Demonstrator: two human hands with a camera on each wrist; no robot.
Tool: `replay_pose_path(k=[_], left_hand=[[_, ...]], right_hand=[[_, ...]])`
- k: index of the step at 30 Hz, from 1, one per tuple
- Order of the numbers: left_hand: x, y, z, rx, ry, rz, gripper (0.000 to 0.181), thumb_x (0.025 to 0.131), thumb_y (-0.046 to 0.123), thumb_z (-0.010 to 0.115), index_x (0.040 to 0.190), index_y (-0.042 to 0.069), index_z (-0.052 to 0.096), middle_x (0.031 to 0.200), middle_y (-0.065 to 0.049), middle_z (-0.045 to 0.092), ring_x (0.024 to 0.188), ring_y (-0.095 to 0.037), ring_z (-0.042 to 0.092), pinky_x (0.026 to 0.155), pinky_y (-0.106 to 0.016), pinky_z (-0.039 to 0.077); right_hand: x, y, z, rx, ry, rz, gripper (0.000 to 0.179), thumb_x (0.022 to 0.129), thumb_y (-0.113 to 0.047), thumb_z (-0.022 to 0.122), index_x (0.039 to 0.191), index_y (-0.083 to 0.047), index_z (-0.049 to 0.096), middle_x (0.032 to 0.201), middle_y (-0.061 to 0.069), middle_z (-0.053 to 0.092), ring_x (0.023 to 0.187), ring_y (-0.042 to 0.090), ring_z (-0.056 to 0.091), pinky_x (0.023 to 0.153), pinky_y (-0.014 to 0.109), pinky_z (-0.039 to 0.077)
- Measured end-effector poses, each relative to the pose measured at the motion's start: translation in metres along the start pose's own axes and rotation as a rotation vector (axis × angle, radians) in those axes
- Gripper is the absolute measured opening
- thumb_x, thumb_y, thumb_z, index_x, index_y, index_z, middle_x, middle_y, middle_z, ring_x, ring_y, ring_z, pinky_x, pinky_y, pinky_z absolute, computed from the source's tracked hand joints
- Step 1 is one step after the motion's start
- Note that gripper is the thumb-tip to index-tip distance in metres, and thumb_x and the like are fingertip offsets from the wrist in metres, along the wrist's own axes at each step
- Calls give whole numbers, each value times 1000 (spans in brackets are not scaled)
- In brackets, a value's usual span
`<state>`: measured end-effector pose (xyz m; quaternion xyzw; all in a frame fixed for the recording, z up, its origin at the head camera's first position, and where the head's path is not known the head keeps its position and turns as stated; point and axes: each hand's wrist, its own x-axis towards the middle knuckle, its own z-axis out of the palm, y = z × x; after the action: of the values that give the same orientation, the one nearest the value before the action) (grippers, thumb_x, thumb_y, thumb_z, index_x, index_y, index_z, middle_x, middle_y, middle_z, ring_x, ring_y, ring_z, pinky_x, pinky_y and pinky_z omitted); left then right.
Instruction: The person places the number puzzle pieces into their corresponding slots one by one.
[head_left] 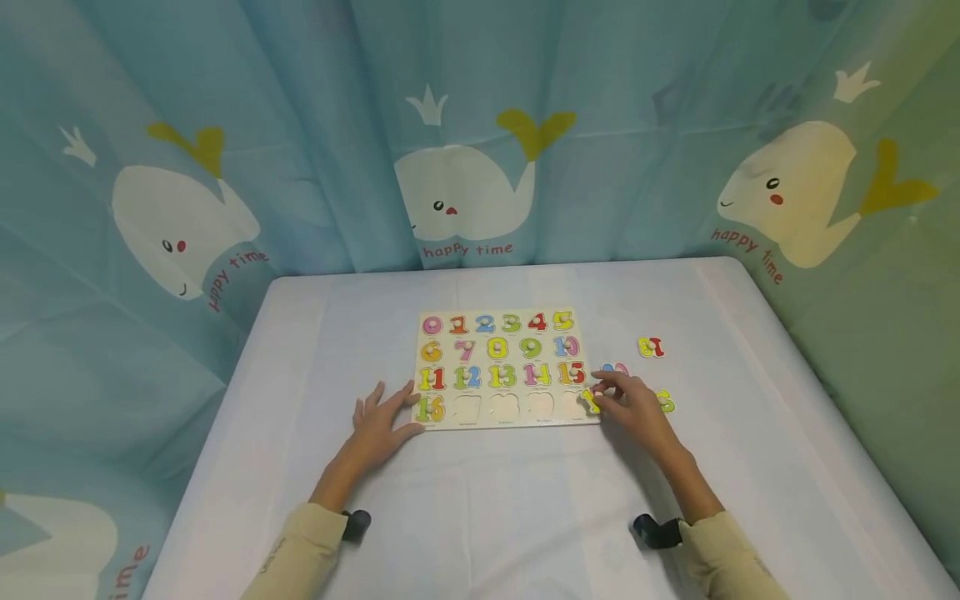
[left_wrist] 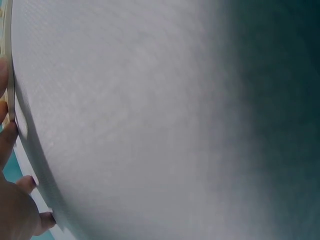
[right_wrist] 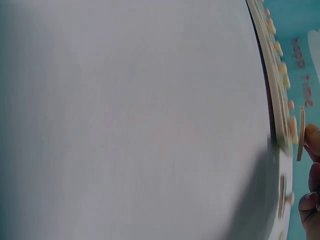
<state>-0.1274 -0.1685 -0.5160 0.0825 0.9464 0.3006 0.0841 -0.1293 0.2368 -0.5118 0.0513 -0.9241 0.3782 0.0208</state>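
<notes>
A wooden number puzzle board (head_left: 483, 422) lies on the table, with number pieces 0 to 15 in its upper rows and the 16 piece (head_left: 430, 409) at the left of the bottom row. Bare recesses (head_left: 503, 407) follow beside the 16. My left hand (head_left: 375, 432) rests at the board's lower left corner, fingers spread and fingertips at its edge. My right hand (head_left: 628, 407) pinches a yellow number piece (head_left: 588, 402) over the lower right corner. In the right wrist view this piece (right_wrist: 301, 134) is edge-on, raised above the table; its full number is hidden.
Right of the board lie an upside-down 18 piece (head_left: 651, 347), a blue and pink piece (head_left: 617, 369) and a yellow-green piece (head_left: 665, 401), the last two partly hidden by my right hand. A white cloth covers the table (head_left: 480, 517); a whale-print curtain (head_left: 315, 167) hangs behind.
</notes>
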Motion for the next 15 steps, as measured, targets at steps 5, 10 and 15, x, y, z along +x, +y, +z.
replay_pose_path(k=[5, 10, 15], left_hand=[[0, 0, 0, -5, 5, 1, 65, 83, 33, 71, 139, 10, 47, 143, -10, 43, 138, -43, 7, 106, -62, -6], [0, 0, 0, 2, 9, 1, 66, 83, 33, 71, 139, 10, 46, 143, -10, 43, 138, -43, 7, 106, -62, -5], [0, -1, 0, 6, 6, 1, 66, 83, 33, 71, 139, 10, 46, 142, -11, 44, 138, -43, 8, 106, -62, -5]], right_hand=[[5, -15, 17, 20, -33, -70, 36, 84, -7, 70, 118, -6, 62, 93, 0, 63, 85, 18, 51, 70, 33, 44], [11, -27, 32, 17, -58, -170, 35, 82, -6, 71, 116, -6, 63, 91, -3, 63, 84, 16, 52, 73, 34, 46], [14, -41, 47, 27, -93, -206, 36, 81, -5, 71, 116, -5, 64, 90, -4, 62, 82, 14, 54, 74, 35, 48]])
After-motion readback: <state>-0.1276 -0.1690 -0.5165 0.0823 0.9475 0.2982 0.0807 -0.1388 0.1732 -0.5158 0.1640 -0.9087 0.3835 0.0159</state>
